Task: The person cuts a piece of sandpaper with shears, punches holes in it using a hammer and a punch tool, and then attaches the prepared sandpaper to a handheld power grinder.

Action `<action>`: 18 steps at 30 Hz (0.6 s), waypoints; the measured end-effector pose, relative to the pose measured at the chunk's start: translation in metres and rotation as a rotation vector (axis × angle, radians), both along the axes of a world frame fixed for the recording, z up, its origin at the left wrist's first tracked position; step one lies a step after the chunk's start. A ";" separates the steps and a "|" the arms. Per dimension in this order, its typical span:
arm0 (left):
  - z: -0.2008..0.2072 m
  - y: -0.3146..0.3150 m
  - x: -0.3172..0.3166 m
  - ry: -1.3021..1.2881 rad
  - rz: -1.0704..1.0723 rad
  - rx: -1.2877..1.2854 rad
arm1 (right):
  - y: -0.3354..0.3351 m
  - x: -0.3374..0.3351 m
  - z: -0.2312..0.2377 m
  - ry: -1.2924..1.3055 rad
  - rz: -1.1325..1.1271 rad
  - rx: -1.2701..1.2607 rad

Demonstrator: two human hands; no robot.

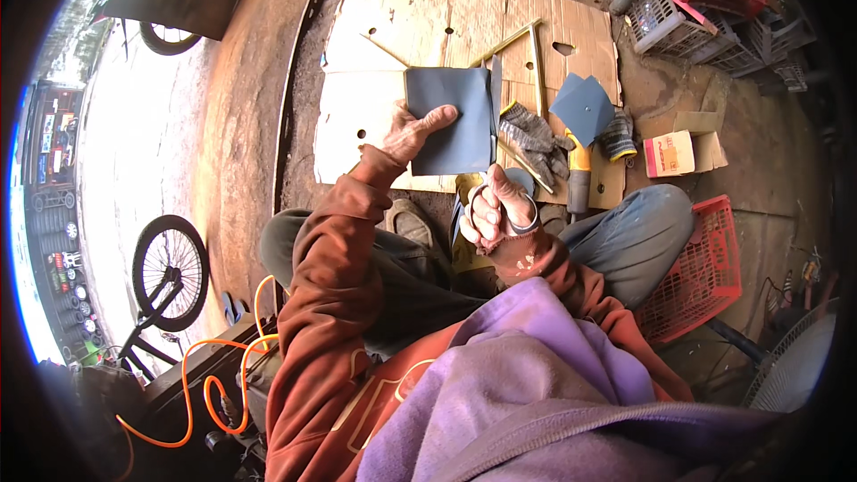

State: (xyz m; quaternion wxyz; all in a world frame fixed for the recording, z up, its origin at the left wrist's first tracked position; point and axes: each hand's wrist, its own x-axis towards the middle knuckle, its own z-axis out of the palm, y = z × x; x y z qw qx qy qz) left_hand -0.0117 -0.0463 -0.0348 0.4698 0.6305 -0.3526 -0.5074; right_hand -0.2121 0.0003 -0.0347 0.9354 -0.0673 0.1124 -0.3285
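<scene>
My left hand (412, 132) grips a dark blue-grey sheet (449, 116) that looks like sandpaper, its thumb lying on top and its fingers mostly hidden underneath. At the sheet's right edge my right hand (500, 207) is closed round the handles of a pair of scissors (495, 112). The blades point away from me along that edge. Several cut blue-grey pieces (585, 109) lie stacked to the right, on a yellow and grey power tool (579, 170). Grey knit work gloves (536, 138) with yellow cuffs rest beside it.
A flattened cardboard sheet (384, 22) lies under the work, with thin brass-coloured strips (538, 67) on it. To the right are a small carton (669, 153), a red plastic basket (696, 277) and stacked crates (665, 18). An orange hose (214, 393) and a bicycle wheel (170, 272) are at left.
</scene>
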 end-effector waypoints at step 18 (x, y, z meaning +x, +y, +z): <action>-0.017 0.001 0.004 0.064 -0.249 0.075 | -0.020 -0.016 -0.053 -0.012 0.106 0.041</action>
